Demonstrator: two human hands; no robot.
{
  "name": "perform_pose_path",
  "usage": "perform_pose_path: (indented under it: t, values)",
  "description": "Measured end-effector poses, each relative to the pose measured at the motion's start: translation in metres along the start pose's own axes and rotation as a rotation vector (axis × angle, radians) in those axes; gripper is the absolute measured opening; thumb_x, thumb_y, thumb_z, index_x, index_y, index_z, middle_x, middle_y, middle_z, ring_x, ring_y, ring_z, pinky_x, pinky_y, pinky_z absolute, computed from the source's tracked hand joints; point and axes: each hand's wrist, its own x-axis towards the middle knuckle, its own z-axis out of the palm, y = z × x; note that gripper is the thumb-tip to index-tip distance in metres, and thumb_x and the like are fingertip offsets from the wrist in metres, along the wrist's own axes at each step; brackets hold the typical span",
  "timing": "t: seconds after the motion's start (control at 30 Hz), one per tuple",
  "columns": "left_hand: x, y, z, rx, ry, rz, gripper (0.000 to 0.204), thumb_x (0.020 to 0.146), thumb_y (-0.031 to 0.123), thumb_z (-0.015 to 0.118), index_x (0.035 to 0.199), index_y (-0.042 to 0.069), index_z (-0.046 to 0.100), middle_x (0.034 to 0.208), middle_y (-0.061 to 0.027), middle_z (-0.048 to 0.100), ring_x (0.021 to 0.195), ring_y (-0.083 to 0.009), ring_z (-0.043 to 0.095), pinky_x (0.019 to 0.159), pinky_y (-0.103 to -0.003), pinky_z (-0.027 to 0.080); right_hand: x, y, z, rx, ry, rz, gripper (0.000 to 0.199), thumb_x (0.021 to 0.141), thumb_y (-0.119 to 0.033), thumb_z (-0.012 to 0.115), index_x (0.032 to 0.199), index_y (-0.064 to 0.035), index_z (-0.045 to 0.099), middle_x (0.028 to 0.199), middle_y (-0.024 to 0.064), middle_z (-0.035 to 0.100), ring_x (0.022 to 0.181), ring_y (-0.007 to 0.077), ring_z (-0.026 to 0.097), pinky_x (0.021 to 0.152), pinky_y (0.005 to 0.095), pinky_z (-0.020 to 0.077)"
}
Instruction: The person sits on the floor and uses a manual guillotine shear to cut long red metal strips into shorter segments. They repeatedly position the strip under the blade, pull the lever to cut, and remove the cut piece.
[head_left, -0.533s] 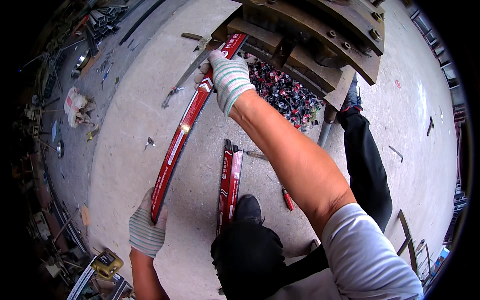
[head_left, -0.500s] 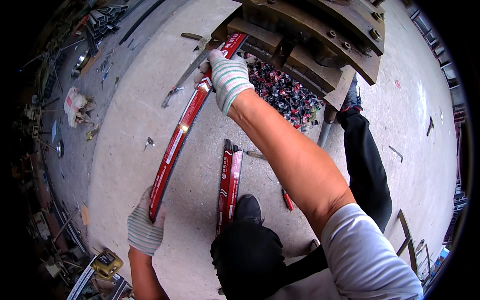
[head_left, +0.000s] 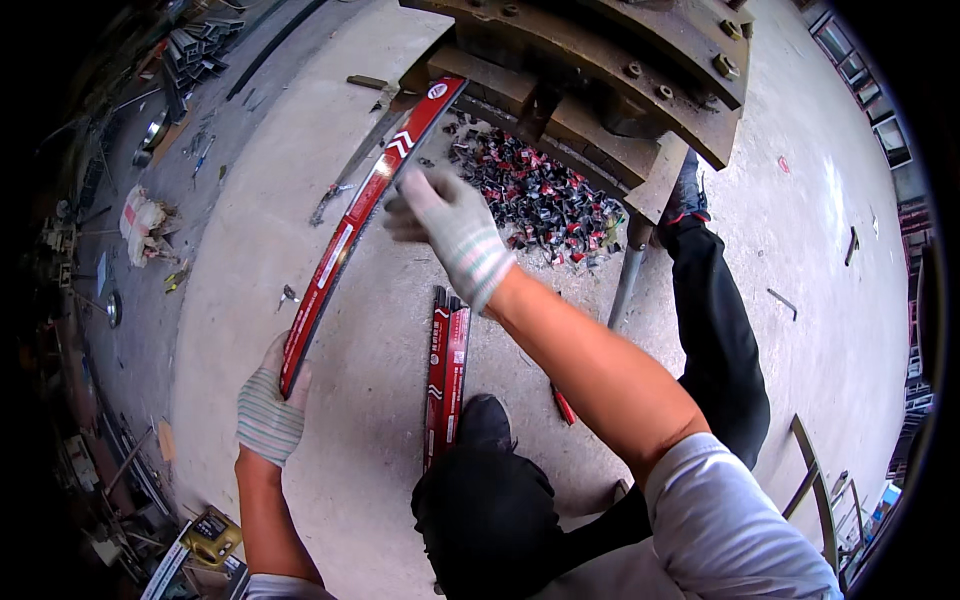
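A long, narrow red-faced strip with dark edges [head_left: 345,235] slants up from my left hand to the machine. My left hand [head_left: 270,418], in a striped knit glove, is closed round the strip's near end. The far end rests at the lower plates of a heavy rusty steel press-like machine [head_left: 600,128]. My gloved right hand [head_left: 455,228] hovers just right of the strip's upper half, fingers apart and somewhat blurred, holding nothing. Whether a fingertip touches the strip's edge is hard to tell.
Small red and black offcuts [head_left: 540,195] are heaped under the machine. More red strips [head_left: 446,375] lie on the concrete floor beside my shoe [head_left: 487,422]. A short red piece [head_left: 563,405] lies to their right. Metal profiles [head_left: 190,55] and a yellowish jug [head_left: 213,535] are at the left.
My right hand has let go of the strip's upper part and moved down, away from the machine. My left hand, still gripping the near end, has shifted slightly up in the picture.
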Motion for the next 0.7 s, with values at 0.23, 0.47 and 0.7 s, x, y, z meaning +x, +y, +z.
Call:
perform_pose_path:
  t: [0.23, 0.47, 0.7]
  values:
    - [-0.002, -0.004, 0.002, -0.077, 0.023, 0.051, 0.051, 0.103, 0.022, 0.064, 0.149, 0.001, 0.054, 0.125, -0.0265, 0.07, 0.115, -0.0363, 0.071, 0.102, -0.04, 0.053, -0.09, 0.006, -0.078, -0.281, 0.071, -0.057, 0.036, 0.11, -0.031, 0.058, 0.121, 0.0026, 0.062, 0.101, 0.0124, 0.073, 0.087, 0.0188, 0.074, 0.079, 0.0335, 0.062]
    - [-0.001, -0.019, 0.013, 0.001, 0.08, 0.062, 0.051, 0.104, 0.024, 0.064, 0.15, 0.004, 0.053, 0.127, -0.0275, 0.069, 0.116, -0.0414, 0.068, 0.102, -0.042, 0.053, -0.16, -0.119, -0.18, -0.359, 0.492, -0.365, 0.026, 0.108, -0.026, 0.064, 0.112, -0.0006, 0.069, 0.094, 0.0079, 0.073, 0.079, 0.0151, 0.068, 0.074, 0.0305, 0.0571]
    - [0.003, -0.032, 0.029, 0.087, 0.154, 0.034, 0.055, 0.103, 0.028, 0.065, 0.151, 0.005, 0.052, 0.134, -0.0284, 0.066, 0.122, -0.0429, 0.065, 0.106, -0.044, 0.051, -0.227, -0.385, -0.184, -0.514, 0.484, -1.063, 0.035, 0.106, -0.032, 0.067, 0.123, -0.0011, 0.071, 0.106, 0.0093, 0.076, 0.094, 0.0176, 0.074, 0.089, 0.0324, 0.0599]
